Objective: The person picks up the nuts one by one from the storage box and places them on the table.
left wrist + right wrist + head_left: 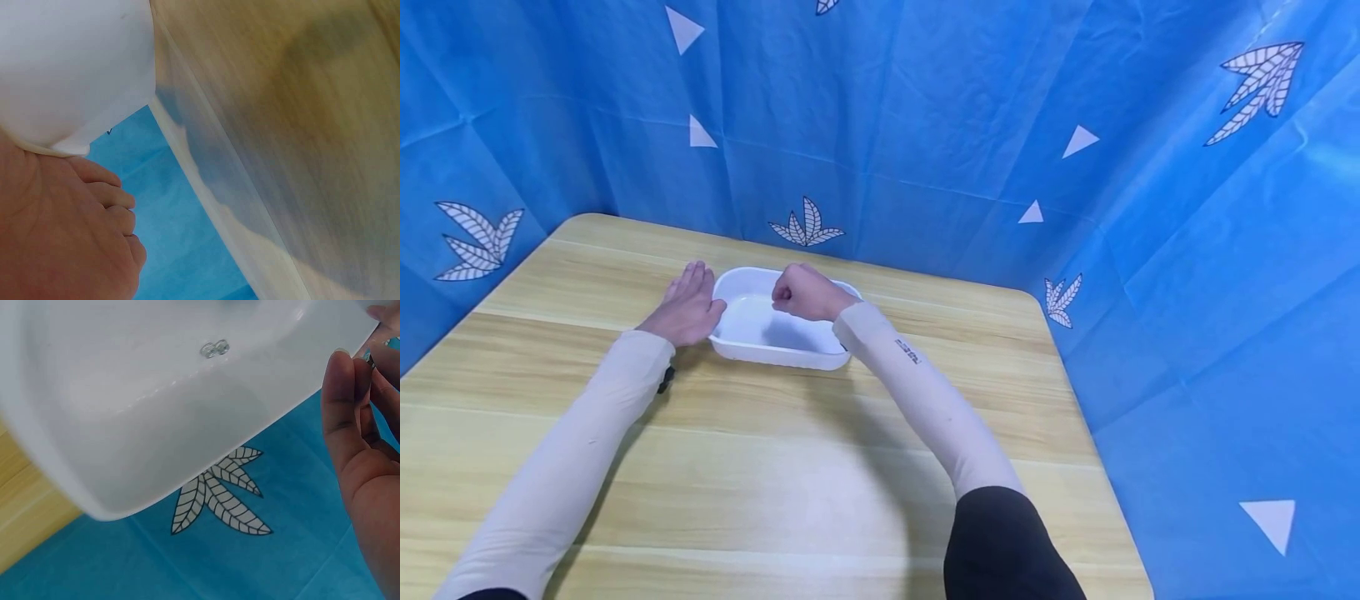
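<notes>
A white plastic basin (pixel 778 357) with rounded corners stands on the table. Against its left rim rests my left hand (pixel 690 306), fingers straight and thumb over the edge; in the left wrist view the palm (pixel 56 219) touches the rim. My right hand (pixel 808 292) is above the basin with its fingers curled. In the right wrist view, a small shiny dark-edged piece (pixel 370 360) is pinched between its thumb and fingers, mostly hidden, so its kind is unclear. Two small silver metal rings (pixel 215 348) lie side by side on the basin's floor.
The wood-grain table (pixel 760 483) has rounded far corners. A blue curtain (pixel 925 108) with white leaves and triangles hangs behind it and along both sides. The basin stands near the table's far edge.
</notes>
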The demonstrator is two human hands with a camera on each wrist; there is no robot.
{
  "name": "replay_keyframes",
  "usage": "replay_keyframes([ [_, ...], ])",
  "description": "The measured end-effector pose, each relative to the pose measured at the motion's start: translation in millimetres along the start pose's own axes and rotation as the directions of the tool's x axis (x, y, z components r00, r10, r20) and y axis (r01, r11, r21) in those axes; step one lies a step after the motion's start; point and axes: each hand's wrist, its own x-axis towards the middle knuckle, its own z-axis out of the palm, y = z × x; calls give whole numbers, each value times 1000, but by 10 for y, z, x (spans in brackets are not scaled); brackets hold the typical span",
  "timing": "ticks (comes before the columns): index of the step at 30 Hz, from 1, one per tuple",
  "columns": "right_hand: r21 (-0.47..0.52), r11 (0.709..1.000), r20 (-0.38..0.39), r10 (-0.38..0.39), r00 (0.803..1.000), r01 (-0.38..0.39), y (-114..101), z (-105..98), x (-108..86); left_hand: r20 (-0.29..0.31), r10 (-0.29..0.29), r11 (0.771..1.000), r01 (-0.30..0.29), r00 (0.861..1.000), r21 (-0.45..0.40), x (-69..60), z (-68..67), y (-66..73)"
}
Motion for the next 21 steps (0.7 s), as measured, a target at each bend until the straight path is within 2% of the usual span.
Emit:
replay_keyframes([
  [21,49,999,-26,21,999,-19,254,-148,-361,3,0,1000,0,1000,-5,18,-3,-10],
])
